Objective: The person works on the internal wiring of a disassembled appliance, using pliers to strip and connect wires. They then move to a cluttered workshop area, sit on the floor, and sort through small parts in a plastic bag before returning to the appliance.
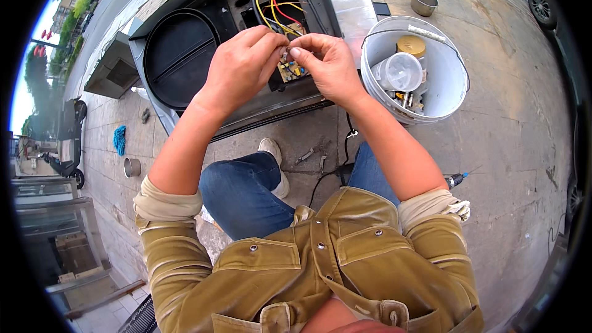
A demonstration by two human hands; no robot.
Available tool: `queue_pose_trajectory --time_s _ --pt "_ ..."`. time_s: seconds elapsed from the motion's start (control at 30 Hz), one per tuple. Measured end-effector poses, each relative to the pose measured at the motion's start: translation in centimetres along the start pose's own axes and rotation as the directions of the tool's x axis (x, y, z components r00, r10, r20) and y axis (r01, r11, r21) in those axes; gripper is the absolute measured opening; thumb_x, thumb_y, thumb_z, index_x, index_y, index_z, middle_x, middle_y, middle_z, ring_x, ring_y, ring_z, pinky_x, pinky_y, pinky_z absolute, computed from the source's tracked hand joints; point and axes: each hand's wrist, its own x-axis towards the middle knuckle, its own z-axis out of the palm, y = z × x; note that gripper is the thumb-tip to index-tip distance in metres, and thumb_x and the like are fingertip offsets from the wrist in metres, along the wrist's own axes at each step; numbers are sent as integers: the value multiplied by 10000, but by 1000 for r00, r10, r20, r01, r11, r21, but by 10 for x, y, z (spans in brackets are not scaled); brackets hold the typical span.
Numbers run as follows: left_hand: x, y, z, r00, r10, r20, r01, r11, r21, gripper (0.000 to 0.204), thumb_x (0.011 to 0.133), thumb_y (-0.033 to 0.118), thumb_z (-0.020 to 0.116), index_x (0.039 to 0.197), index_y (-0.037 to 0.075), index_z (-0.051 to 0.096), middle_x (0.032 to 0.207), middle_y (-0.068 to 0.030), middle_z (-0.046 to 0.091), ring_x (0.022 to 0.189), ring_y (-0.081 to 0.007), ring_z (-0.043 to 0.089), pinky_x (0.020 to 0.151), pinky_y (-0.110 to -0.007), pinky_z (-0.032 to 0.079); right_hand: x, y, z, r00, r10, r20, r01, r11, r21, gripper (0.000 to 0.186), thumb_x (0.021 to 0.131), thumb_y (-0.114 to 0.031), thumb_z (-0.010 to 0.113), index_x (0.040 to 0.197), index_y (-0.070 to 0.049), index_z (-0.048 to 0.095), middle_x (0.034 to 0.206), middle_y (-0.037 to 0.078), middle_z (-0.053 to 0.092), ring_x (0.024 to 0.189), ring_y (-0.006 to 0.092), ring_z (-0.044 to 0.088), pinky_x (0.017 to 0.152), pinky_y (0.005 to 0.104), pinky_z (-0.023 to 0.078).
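Above a small circuit board point(292, 74) my left hand point(245, 65) and my right hand point(330, 66) meet, thumbs and fingertips pinched together. A tiny piece sits between them, too small and covered to make out. Red, yellow and black wires point(275, 7) run down to the board just beyond my fingers. The board lies inside an opened dark metal appliance housing point(327, 1). Left of my left hand, a large round black part point(180, 61) is set into the same housing.
Right of the housing stands a white bucket point(453, 89) holding a clear plastic tub, a jar and small parts. Behind it is a metal cup point(424, 2). Tools point(305, 156) lie on the paving near my feet, and a drill point(455, 180) lies by my right elbow.
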Motion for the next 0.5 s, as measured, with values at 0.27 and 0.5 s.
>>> queue_pose_trajectory --time_s 0.27,0.5 --pt "-9 -6 0 998 -68 -8 68 997 -45 111 784 55 620 892 49 598 792 -87 571 716 -269 584 601 -339 472 -2 -6 -1 996 50 79 -41 993 -109 164 881 -112 596 965 24 629 856 40 648 807 84 594 763 225 477" --pt "-12 -14 0 993 116 -9 -112 980 167 133 734 62 645 850 53 580 781 -64 567 705 -236 588 589 -313 493 -2 -7 2 995 55 87 -41 987 -155 156 875 -102 603 962 22 637 853 39 652 802 86 604 755 226 488"
